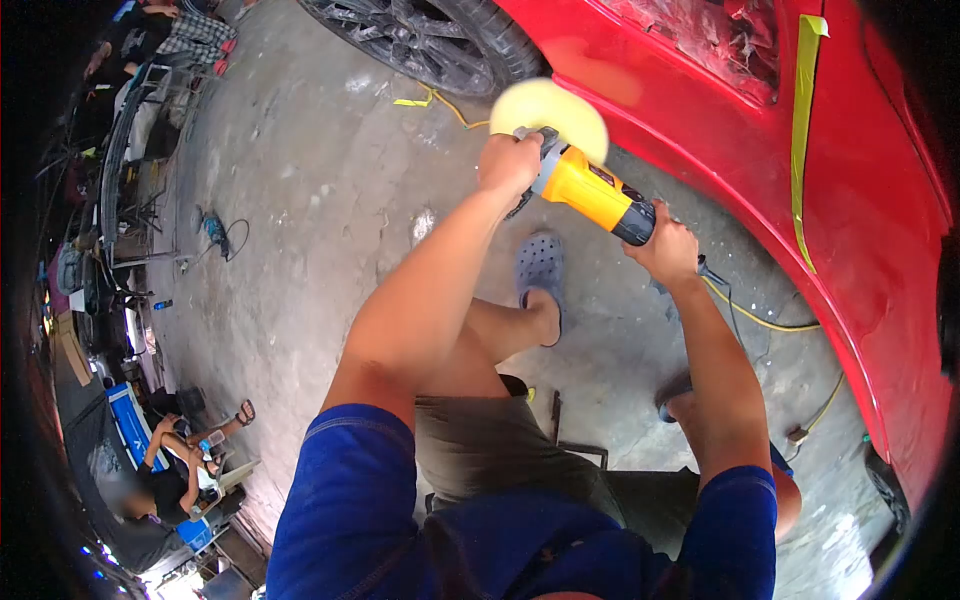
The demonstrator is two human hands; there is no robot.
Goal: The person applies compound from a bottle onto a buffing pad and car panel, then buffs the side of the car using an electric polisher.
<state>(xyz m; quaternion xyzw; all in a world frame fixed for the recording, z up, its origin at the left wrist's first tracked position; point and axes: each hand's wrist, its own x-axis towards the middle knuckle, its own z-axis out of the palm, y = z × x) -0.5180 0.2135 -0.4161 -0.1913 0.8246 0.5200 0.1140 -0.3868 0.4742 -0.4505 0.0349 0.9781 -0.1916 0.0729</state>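
A yellow and black polisher is held in both hands beside a red car. My left hand is closed around the dark front handle, close to the tool's head. At the rear end, my right hand wraps round the black body, where the cord comes out. The round yellow pad looks blurred and overlaps the lower edge of the red bodywork. Whether it presses on the paint I cannot tell. A yellow-green tape strip hangs down the car's panel.
A black-spoked wheel is at the top. Yellow cable runs over the concrete floor. A blue power tool lies on the left. One person sits at lower left. My clog stands below the polisher.
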